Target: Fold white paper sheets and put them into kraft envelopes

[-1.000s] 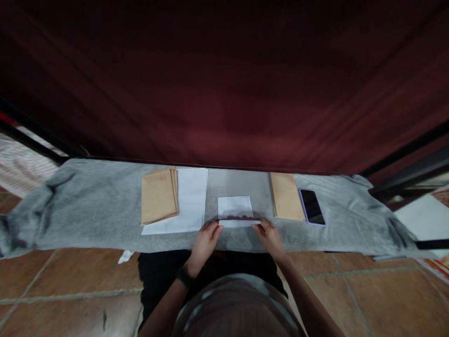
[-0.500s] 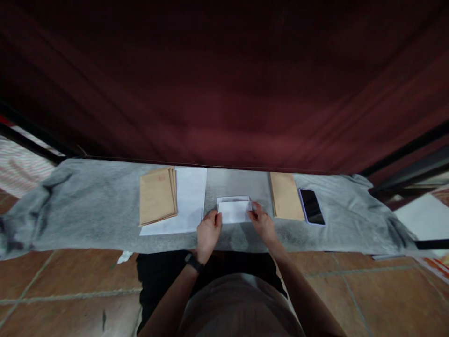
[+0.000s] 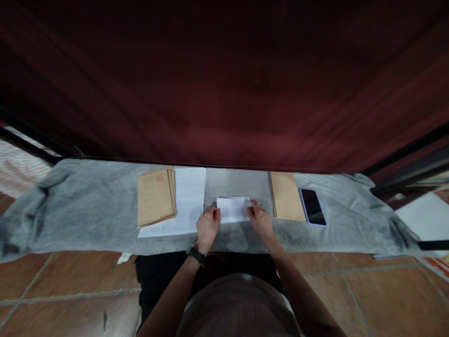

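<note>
A folded sheet of white paper (image 3: 233, 210) lies on the grey cloth in front of me, its layers nearly lined up along the far edge. At its left edge my left hand (image 3: 208, 224) pinches the paper between thumb and fingers. My right hand (image 3: 260, 219) grips the opposite edge the same way, fingers closed. Left of the hands rest flat white sheets (image 3: 190, 192), partly covered by several brown envelopes (image 3: 156, 196). On the other side, close to my right hand, sits another brown envelope stack (image 3: 286, 195).
A phone (image 3: 313, 207) in a pale purple case lies beyond the right-hand envelopes. Grey cloth (image 3: 94, 206) covers the narrow table. A dark red curtain (image 3: 224, 112) hangs along its far edge, with dark bars at both sides. Tiled floor (image 3: 70, 274) shows below.
The upper flap of the folded paper has moved away from me, so its edge now nearly meets the far edge of the layer beneath. Both hands keep hold of the sides.
</note>
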`<action>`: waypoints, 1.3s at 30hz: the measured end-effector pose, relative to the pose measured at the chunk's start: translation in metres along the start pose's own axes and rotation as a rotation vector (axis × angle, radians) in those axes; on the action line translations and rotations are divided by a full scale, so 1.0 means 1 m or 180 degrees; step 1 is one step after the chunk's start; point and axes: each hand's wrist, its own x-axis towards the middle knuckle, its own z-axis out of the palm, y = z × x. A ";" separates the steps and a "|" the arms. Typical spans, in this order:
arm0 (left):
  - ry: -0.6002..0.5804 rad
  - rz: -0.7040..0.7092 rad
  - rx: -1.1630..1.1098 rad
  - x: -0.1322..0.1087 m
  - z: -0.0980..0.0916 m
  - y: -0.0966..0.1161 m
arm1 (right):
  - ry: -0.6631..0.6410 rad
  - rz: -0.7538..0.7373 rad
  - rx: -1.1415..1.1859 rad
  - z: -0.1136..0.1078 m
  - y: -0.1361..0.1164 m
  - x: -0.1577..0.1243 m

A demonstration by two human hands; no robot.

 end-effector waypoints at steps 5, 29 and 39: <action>0.0003 -0.0052 0.0074 0.004 0.000 0.002 | 0.0032 -0.0045 -0.0084 0.000 -0.004 0.002; -0.0074 0.0017 0.0383 0.003 -0.003 0.015 | 0.0468 -0.1152 -0.0105 0.029 -0.031 -0.013; 0.0609 0.0671 0.0285 -0.013 0.007 0.023 | 0.0359 -0.1076 -0.0320 0.031 -0.032 -0.014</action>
